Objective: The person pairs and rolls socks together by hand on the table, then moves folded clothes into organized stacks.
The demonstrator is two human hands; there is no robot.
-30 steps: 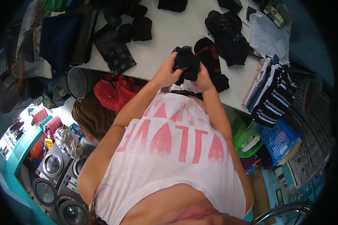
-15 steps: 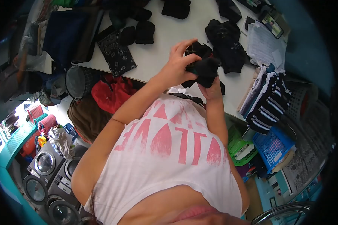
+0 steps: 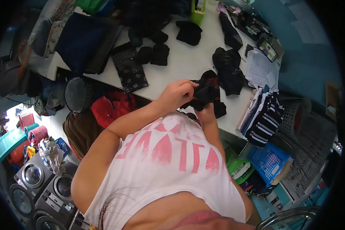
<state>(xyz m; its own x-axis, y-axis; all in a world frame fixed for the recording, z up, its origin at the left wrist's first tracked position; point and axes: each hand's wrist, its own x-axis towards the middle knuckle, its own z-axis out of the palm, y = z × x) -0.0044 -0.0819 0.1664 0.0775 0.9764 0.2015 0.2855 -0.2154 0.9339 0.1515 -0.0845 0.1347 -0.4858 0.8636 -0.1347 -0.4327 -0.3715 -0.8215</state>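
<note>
Black cloth (image 3: 205,93) is bunched between both hands above the near edge of the white table (image 3: 182,57). The left hand (image 3: 179,93) grips its left side, fingers curled together and pinching the fabric. The right hand (image 3: 206,114) is against its near underside; most of those fingers are hidden, so I cannot tell how they close. Just beyond lies a red-trimmed black piece (image 3: 216,90). A patterned dark cloth (image 3: 128,71) lies farther left, and a stack of folded clothes (image 3: 262,120) sits at the right edge.
</note>
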